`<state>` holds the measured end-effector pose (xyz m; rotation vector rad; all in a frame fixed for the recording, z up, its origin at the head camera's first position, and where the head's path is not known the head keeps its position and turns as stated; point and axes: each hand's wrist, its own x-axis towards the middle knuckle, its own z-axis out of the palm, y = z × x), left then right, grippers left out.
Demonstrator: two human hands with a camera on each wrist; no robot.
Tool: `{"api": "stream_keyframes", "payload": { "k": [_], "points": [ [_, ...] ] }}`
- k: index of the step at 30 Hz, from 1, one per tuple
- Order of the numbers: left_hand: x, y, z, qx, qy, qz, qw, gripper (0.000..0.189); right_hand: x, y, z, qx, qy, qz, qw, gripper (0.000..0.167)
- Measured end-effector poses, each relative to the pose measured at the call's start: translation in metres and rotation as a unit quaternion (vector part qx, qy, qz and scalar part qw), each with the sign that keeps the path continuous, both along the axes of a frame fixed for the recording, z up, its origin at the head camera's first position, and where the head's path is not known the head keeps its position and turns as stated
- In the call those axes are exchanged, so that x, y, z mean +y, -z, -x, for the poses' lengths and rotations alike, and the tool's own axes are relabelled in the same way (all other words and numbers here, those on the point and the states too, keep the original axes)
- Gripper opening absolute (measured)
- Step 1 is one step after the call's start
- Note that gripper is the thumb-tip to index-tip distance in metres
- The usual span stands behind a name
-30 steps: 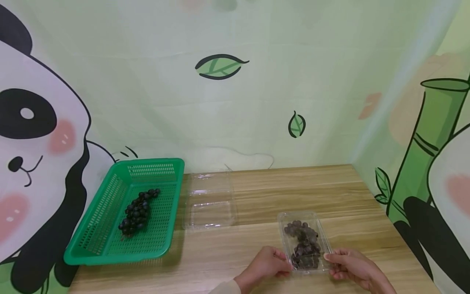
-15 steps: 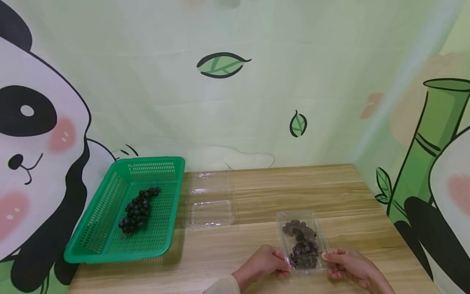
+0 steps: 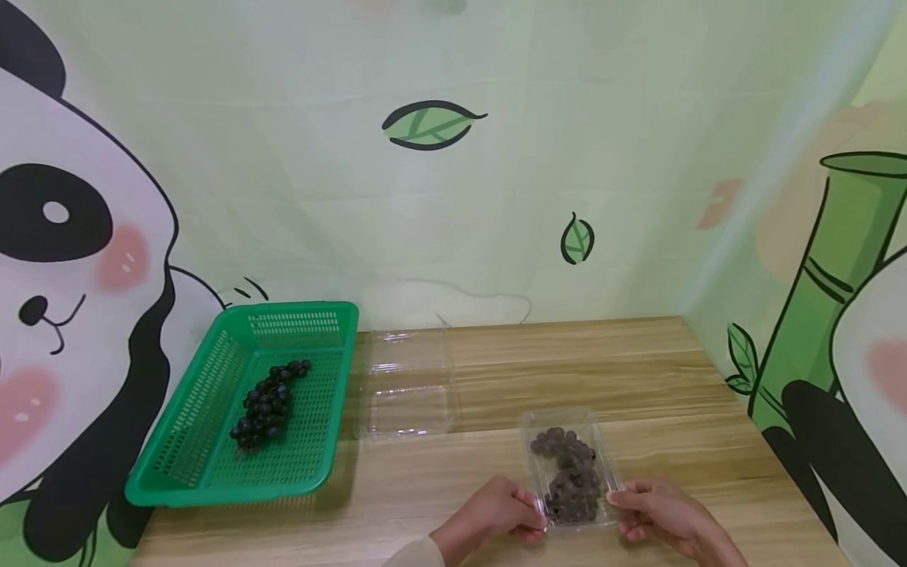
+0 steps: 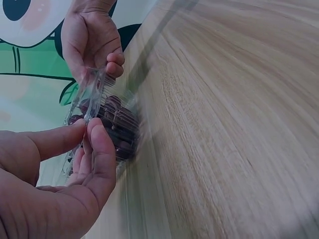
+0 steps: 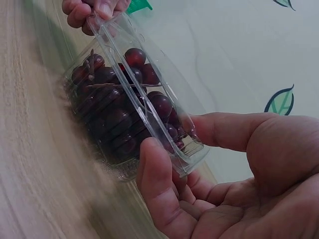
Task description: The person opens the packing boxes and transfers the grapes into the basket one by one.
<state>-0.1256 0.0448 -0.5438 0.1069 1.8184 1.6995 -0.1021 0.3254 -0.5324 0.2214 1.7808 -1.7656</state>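
Note:
A clear plastic clamshell box [image 3: 585, 424] with a bunch of dark grapes [image 3: 572, 482] inside stands near the table's front, its lid down over the fruit. My left hand [image 3: 497, 512] pinches its near left corner; in the left wrist view, thumb and index finger meet on the rim. On the opposite near corner my right hand [image 3: 662, 513] grips the box, thumb on the lid side and fingers below the rim, as the right wrist view shows. Dark red grapes [image 5: 117, 117] press against the ribbed wall there. Both hands touch only the box.
To the left, a green plastic basket [image 3: 323, 441] holds another bunch of dark grapes [image 3: 265, 405]. Between basket and wall side lies a second clear clamshell box [image 3: 407, 409], lid spread back. A panda-printed backdrop [image 3: 496, 157] rises behind the wooden table [image 3: 602, 354].
Both hands have shifted a little to the left together with the grape-filled box, keeping their hold on its near corners. Basket and second box stay where they were.

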Motion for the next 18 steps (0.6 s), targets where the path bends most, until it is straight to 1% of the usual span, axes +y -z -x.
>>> {"api": "stream_keyframes", "payload": {
  "k": [6, 15, 18],
  "points": [
    [-0.01, -0.002, -0.003, -0.009, 0.001, -0.001, 1.0, 0.015, -0.009, 0.001, -0.002, 0.006, -0.007, -0.006, 0.9999, 0.015],
    [-0.027, -0.004, -0.004, -0.007, 0.013, 0.02, 0.9997, 0.011, -0.021, 0.003, -0.004, 0.023, -0.017, 0.001, 0.9996, 0.014],
    [-0.033, -0.005, -0.005, -0.012, 0.017, 0.024, 0.9995, 0.012, -0.026, 0.003, -0.005, 0.027, -0.018, -0.001, 0.9995, 0.015]
  ]
}}
